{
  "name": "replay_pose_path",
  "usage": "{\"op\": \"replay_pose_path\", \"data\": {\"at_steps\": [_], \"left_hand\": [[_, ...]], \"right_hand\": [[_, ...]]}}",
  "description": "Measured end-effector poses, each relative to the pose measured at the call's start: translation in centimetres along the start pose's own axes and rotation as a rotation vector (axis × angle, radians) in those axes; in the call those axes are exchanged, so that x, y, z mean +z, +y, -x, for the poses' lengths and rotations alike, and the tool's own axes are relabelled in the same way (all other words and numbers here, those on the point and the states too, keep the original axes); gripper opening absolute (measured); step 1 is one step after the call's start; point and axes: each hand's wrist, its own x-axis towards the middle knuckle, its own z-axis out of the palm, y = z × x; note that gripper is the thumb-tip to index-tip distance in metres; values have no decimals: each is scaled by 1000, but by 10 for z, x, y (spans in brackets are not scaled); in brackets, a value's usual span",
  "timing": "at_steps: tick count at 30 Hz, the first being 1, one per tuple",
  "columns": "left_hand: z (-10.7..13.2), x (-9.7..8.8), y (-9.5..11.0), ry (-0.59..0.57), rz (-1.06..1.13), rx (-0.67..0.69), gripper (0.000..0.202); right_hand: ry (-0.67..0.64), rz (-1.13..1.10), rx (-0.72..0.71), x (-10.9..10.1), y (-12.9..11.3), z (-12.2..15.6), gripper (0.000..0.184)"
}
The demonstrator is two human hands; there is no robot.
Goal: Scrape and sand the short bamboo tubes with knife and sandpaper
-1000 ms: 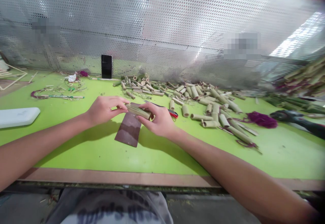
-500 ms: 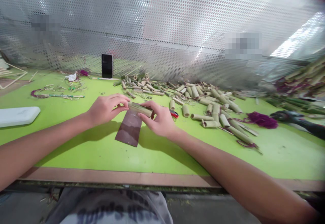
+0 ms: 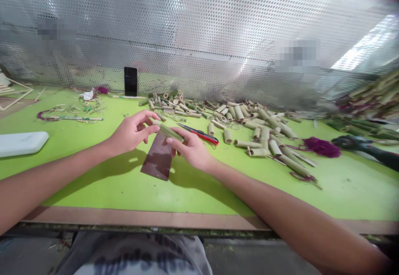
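A short green bamboo tube [image 3: 170, 132] is held slantwise above a dark brown sheet [image 3: 156, 158] that looks like sandpaper, lying on the table. My right hand [image 3: 193, 149] is closed round the tube's near right part, thumb on top. At the tube's other end, my left hand [image 3: 132, 132] has its thumb and curved fingers about the tip in a loose pinch. Just behind my right hand lies a red and black utility knife [image 3: 202, 135].
Several cut bamboo pieces [image 3: 238, 112] are heaped along the back. A phone [image 3: 131, 81] stands against the perforated metal panel [image 3: 199, 38]. Purple yarn [image 3: 322, 147] and a power tool [image 3: 364, 146] lie right, a white case [image 3: 23, 143] left. The green table [image 3: 124, 192] has a brown front edge.
The bamboo tube has tilted, and my left fingers have risen and spread a little at its end. My right hand has shifted slightly, uncovering more of the utility knife.
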Motion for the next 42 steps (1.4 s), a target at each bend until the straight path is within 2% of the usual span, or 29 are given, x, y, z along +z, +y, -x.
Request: {"op": "replay_pose_path", "data": {"at_steps": [4, 7, 15, 28, 35, 42], "left_hand": [[1, 0, 8, -34, 38, -114, 35], [1, 1, 7, -42, 96, -157, 31], [-2, 0, 6, -68, 161, -168, 30], [0, 2, 7, -37, 109, -163, 21], [0, 1, 8, -69, 140, -169, 29], [-1, 0, 5, -75, 131, -176, 29]], "right_hand": [[-273, -125, 104, -1, -2, 1, 36], [-354, -222, 150, 1, -2, 3, 38], [-293, -209, 150, 3, 3, 3, 37], [-272, -137, 119, 7, 4, 4, 38], [-265, -142, 94, 6, 6, 4, 37], [-285, -208, 134, 4, 4, 3, 39]]}}
